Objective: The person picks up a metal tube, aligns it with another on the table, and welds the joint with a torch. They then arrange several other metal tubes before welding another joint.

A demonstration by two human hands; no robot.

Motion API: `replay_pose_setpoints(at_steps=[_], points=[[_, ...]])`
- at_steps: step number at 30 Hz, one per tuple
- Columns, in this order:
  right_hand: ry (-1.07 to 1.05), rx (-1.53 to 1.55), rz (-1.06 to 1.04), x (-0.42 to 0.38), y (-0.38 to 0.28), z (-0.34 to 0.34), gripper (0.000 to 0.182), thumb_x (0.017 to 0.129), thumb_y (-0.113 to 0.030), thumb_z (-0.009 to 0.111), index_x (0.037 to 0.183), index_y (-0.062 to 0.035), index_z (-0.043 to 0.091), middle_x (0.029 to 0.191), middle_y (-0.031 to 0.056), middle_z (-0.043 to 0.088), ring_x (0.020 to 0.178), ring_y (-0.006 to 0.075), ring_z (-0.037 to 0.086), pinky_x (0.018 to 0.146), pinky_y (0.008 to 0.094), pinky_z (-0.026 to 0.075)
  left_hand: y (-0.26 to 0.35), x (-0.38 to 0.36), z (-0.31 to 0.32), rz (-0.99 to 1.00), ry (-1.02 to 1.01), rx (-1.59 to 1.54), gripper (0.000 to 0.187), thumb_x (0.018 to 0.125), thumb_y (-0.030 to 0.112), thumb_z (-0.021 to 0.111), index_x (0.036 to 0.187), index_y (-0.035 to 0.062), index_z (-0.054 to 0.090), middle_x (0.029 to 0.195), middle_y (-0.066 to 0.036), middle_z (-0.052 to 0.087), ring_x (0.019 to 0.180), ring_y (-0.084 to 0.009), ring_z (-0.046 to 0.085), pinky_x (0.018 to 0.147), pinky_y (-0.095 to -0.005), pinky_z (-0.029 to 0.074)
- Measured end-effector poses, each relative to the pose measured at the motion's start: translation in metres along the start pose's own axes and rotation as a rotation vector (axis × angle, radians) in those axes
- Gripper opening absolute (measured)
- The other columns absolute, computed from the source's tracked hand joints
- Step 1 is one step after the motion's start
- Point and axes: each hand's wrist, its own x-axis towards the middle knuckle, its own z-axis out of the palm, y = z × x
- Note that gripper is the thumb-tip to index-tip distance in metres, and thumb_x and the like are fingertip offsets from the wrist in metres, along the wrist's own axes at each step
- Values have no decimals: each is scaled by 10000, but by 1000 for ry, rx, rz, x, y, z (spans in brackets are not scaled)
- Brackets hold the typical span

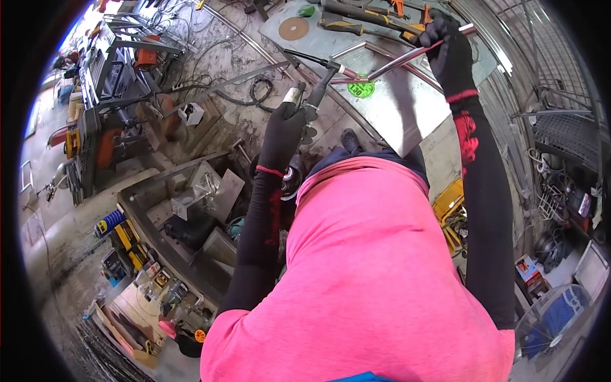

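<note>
My left hand (284, 129), in a black glove, is closed round the handle of a welding torch (330, 69). The torch's pale nozzle points right, at the end of a shiny metal tube (407, 58). My right hand (450, 54), also in a black glove, grips this tube near its upper right end. Under the tube lies a metal sheet (410, 105) with a round green sticker (361, 86). A bent metal tube (365, 44) rests behind on the same surface.
Pliers and hammers (363, 13) lie at the top beside a brown disc (293, 28). A metal-framed bin (153, 216) with scrap stands at lower left. Cables (254, 95) run over the floor. Wire racks (566, 134) stand at right, with a yellow toolbox (449, 197) nearer me.
</note>
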Motion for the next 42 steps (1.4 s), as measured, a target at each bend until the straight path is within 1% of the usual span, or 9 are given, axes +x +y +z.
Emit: replay_pose_setpoints(at_steps=[1, 3, 4, 14, 20, 23, 36, 39, 42], points=[[-128, 124, -17, 9, 1, -6, 276, 1063, -210, 621, 1278, -41, 659, 861, 20, 590, 792, 177, 602, 828, 410, 609, -1, 0, -2, 6, -3, 39, 279, 1012, 206, 648, 1162, -21, 710, 937, -59, 752, 728, -129, 695, 639, -292, 548], [248, -18, -182, 25, 23, 11, 254, 1068, -309, 677, 1113, -64, 726, 686, -10, 602, 574, 122, 574, 530, 316, 482, -3, 1, -7, 13, -36, 139, 295, 1006, 202, 662, 1180, -31, 711, 918, -50, 740, 736, -107, 668, 653, -284, 539], [490, -182, -127, 18, 10, 65, 241, 1093, -348, 647, 1010, -128, 702, 574, -62, 427, 433, 104, 391, 413, 306, 329, -3, -1, -4, -4, -30, 127, 309, 1005, 192, 663, 1221, -24, 712, 924, -43, 733, 745, -100, 656, 657, -284, 538], [453, -455, -283, 52, 33, 79, 270, 1075, -318, 657, 972, -74, 708, 664, 8, 587, 521, 143, 551, 447, 330, 452, 20, -12, 29, -55, -22, -26, 565, 1017, 156, 649, 1572, 74, 580, 1041, -42, 718, 784, -96, 647, 666, -286, 546], [493, -649, -382, 73, 45, 72, 313, 1070, -327, 663, 969, -39, 729, 657, 70, 619, 582, 206, 647, 501, 392, 484, 22, -2, 35, -95, 6, 44, 591, 1019, 162, 660, 1593, 73, 555, 1004, -35, 700, 733, -97, 635, 622, -277, 532], [536, -746, -459, 81, 49, 74, 319, 1048, -312, 687, 928, -24, 755, 735, 120, 709, 665, 235, 656, 659, 448, 518, 29, 0, 34, -145, 31, 35, 571, 1016, 175, 679, 1566, 60, 577, 969, -39, 685, 691, -104, 634, 594, -273, 520], [544, -876, -601, 95, 61, 68, 315, 1057, -309, 668, 987, -16, 757, 787, 178, 744, 720, 316, 718, 670, 443, 534, 58, 6, 36, -84, 14, 295, 633, 1029, 239, 662, 1617, 57, 512, 901, -23, 675, 657, -95, 635, 571, -268, 512], [541, -816, -585, 92, 58, 72, 315, 1058, -310, 666, 999, -15, 759, 809, 178, 754, 740, 308, 723, 691, 436, 537, 58, 3, 40, -83, 46, 281, 544, 1026, 252, 663, 1515, 22, 607, 881, -26, 686, 664, -94, 652, 568, -269, 509], [540, -775, -557, 90, 58, 74, 313, 1059, -308, 664, 1006, -14, 759, 817, 180, 755, 754, 305, 724, 706, 431, 538, 61, 2, 41, -70, 68, 386, 361, 1035, 251, 678, 1210, -63, 712, 969, -98, 775, 713, -122, 689, 636, -293, 541]])
